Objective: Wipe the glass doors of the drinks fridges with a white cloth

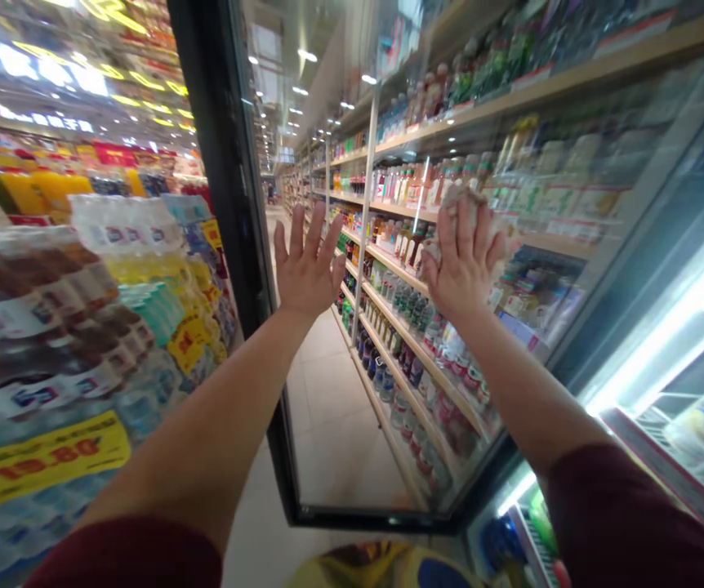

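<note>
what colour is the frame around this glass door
Black; the door frame shows best in the head view.

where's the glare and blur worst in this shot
In the head view, the long white light strip at right is blown out; in the head view, small white ceiling lights gleam in the black-framed clear glass door; also in the head view, the yellow rectangular price sign at lower left is smeared, while the bare left hand looks sharper.

Bottles [404, 181] stand in rows along the long, pale-edged shelves [585, 75].
</note>
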Motion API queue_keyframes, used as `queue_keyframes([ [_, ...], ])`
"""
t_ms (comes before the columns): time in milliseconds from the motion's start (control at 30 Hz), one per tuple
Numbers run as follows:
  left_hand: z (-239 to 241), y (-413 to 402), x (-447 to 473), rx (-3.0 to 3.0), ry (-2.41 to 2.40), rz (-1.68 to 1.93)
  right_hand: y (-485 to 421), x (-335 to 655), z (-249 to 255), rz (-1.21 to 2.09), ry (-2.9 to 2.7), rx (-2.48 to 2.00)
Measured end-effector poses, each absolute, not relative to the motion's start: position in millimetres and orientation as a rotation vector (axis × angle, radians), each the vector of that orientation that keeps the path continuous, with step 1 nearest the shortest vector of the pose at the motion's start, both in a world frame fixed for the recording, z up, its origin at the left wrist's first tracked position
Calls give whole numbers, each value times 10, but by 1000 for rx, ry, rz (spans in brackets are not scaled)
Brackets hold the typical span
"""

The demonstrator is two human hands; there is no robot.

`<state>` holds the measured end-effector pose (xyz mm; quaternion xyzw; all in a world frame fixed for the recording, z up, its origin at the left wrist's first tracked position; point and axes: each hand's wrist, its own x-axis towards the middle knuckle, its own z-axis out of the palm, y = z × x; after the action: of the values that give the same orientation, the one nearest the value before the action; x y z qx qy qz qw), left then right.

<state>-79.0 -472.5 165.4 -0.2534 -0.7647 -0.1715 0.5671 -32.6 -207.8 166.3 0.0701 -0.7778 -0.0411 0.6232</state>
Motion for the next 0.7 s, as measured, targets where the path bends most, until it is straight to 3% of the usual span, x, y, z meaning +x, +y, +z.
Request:
queue_keyframes([
  [200, 1658, -4717, -727, -574, -1791, -373, -2142, -249, 1515, -290, -1951, 432],
  [367, 1658, -4700, -687, -563, -1790, -394, -1993, -219, 1563, -86, -1833, 215],
  [567, 1650, -4709, -685, -566, -1776, -375, -1912, -201, 1466, -287, -1906, 427],
  [700, 1647, -4707, -683, -569, -1798, -385, -1854, -219, 1462, -142, -1794, 231],
])
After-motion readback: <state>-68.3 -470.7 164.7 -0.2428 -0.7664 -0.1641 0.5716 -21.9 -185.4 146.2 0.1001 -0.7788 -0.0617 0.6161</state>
